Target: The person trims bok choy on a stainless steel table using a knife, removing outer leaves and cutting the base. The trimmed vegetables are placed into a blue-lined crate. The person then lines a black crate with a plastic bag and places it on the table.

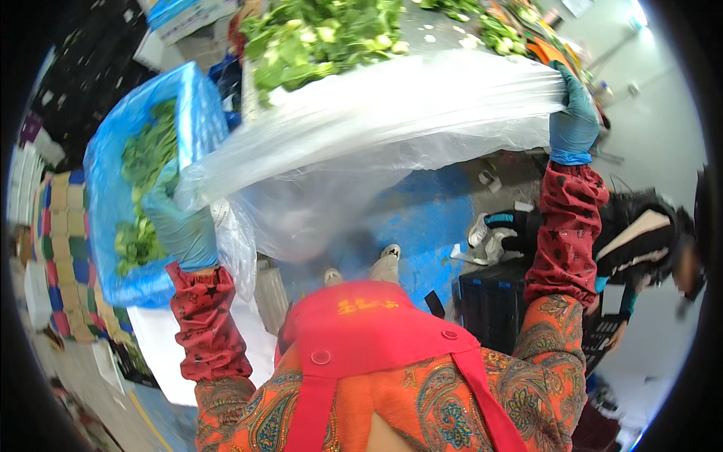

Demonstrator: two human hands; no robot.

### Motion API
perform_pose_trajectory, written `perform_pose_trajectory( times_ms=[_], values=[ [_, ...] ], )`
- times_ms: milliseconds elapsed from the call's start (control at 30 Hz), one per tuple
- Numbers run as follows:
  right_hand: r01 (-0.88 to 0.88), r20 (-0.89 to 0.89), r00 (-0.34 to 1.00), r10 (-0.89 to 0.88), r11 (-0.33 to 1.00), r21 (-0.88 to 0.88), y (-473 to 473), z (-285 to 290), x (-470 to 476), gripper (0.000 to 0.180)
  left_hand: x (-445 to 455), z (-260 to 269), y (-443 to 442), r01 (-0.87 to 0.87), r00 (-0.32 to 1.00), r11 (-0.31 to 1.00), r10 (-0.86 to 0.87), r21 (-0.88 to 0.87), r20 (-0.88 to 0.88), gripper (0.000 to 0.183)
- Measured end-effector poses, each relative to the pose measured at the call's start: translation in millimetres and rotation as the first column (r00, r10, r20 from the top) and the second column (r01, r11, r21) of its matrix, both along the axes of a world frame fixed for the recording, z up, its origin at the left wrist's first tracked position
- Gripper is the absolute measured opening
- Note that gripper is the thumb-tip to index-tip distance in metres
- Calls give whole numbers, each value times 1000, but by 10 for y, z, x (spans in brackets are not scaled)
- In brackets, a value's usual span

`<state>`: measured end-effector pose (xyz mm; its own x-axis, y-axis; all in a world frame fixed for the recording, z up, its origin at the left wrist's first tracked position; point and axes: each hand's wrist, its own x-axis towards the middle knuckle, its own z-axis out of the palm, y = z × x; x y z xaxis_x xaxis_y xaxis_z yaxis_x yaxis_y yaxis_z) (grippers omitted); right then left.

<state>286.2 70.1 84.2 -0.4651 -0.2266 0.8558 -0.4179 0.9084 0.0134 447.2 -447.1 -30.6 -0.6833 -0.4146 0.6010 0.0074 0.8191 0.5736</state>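
Observation:
A clear plastic sheet or bag is stretched across in front of me between both gloved hands. My left hand, in a teal glove, grips its left end beside a crate lined with blue plastic that holds leafy greens. At the far right, my right hand has hold of the other end, raised near the table's right side. Behind the plastic, a pile of green bok choy lies on the table; the plastic partly hides the table's near edge.
A co-worker in dark clothing bends down at the right, beside black plastic crates. More bok choy lies at the table's right. A white box or board stands below the lined crate. Scraps litter the blue floor.

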Motion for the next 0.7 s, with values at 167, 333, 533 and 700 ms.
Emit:
perform_pose_trajectory(
  times_ms=[167,333,533,700],
  values=[
    [132,520,852,-55,985,-113,486,-262,476,45,-237,-482,325,195,980,953,-181,-233,82,40],
    [87,639,684,-352,909,407,51,-292,983,108,-560,-624,679,591,712,771,-636,236,297,23],
    [-360,673,691,264,933,4,-1646,-714,1147,81,-1160,33,1221,958,287,287,-944,-22,165,29],
    [243,663,291,690,617,-749,-1381,-1200,273,20,-1431,838,902,575,739,723,-660,-384,-134,38]
  ],
)
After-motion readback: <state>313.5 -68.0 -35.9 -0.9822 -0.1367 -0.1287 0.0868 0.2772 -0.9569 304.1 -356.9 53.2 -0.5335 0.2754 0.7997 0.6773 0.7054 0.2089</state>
